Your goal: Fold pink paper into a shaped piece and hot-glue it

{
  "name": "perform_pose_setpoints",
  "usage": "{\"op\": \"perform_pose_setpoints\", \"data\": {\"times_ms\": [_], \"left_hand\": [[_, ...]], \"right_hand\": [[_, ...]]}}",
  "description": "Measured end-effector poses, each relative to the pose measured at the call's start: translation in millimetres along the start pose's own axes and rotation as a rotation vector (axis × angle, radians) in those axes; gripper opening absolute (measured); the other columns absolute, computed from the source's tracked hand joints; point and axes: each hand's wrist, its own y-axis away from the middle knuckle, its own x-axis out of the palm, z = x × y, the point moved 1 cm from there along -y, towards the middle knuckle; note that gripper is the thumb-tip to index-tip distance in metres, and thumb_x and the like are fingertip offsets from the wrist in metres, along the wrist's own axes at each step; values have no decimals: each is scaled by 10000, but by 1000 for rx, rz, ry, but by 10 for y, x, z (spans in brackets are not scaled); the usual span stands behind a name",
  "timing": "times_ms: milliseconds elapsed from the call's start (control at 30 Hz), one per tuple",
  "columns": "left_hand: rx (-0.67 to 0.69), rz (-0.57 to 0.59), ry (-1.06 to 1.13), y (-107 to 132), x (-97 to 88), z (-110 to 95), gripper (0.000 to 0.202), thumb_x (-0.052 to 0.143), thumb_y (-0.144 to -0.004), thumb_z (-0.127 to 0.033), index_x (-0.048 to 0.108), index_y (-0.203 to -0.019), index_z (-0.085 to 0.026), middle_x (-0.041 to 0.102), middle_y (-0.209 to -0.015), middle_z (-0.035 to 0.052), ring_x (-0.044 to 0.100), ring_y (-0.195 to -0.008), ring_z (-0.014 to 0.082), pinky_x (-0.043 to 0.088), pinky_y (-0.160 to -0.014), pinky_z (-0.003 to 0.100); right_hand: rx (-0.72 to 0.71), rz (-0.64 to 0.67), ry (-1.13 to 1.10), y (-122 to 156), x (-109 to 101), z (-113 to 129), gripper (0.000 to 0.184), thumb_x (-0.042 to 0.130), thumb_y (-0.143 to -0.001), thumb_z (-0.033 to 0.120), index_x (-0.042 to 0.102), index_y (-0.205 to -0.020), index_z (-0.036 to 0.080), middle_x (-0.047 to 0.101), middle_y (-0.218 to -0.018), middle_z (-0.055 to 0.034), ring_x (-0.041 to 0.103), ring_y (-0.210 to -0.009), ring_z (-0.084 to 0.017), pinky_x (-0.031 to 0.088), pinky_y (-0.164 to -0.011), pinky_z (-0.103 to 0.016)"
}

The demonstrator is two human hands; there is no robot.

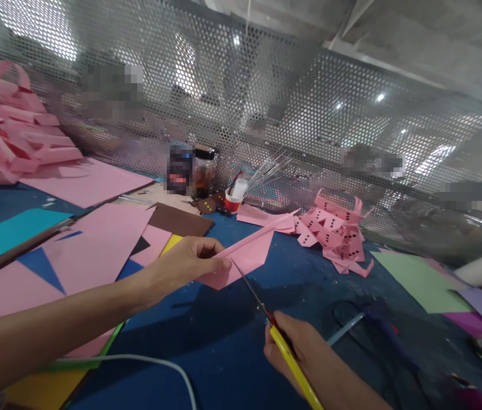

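Pink paper [252, 247] is pinched between the thumb and fingers of the left hand [193, 261], held up over the blue table [232, 364]. The right hand [309, 344] is closed around the yellow-handled scissors [295, 367], their tips at the paper's lower edge; whether the blades part is hard to tell. Beyond the paper lie pink cutouts [334, 230] with black marks, near a red and white cup [233, 203] and a jar [204, 177]. Pink sheets [99, 236] spread at left, a pale green sheet [415, 279] at right. Perforated metal [275, 108] stands behind.
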Motion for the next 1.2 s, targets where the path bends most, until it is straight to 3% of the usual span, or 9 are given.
{"op": "perform_pose_setpoints", "data": {"times_ms": [267, 500, 667, 967, 1200], "left_hand": [[3, 9, -42, 13, 10, -25, 326, 777, -656, -473, 677, -732, -172, 639, -666, -6, 547, -621, 139, 391, -567, 235], [3, 16, -28, 19, 13, -26, 311, 788, -650, -460, 676, -720, -179, 665, -672, 2, 566, -643, 152, 402, -579, 243], [-11, 16, -11, 30, 18, -53, 292, 798, -644, -429, 679, -719, -173, 670, -666, 0, 560, -636, 144, 388, -578, 238], [23, 13, -73, 24, -2, -22, 276, 761, -683, -440, 687, -734, -180, 652, -666, -8, 547, -641, 147, 360, -565, 241], [6, 21, -59, 41, 9, -72, 292, 758, -680, -442, 675, -745, -170, 660, -683, -6, 549, -649, 143, 367, -578, 237]], "right_hand": [[-8, -35, 35, 58, -6, 124, 290, 592, -901, 395, 445, -735, 208, 398, -653, 37, 366, -590, -98, 284, -532, -220], [-18, 41, 67, 101, -74, 159, 163, 588, -882, 251, 474, -780, 195, 433, -689, 38, 367, -624, -97, 292, -556, -217], [-12, 42, 41, 68, -33, 107, 201, 605, -883, 291, 458, -778, 201, 419, -670, 43, 365, -597, -93, 288, -539, -218], [-53, 56, 198, 99, -98, 163, 230, 568, -906, 329, 453, -757, 197, 491, -706, 17, 378, -614, -102, 289, -542, -227], [-31, 93, 154, 42, -84, 139, 284, 582, -921, 391, 435, -763, 207, 433, -655, 34, 391, -593, -96, 314, -540, -208]]}}
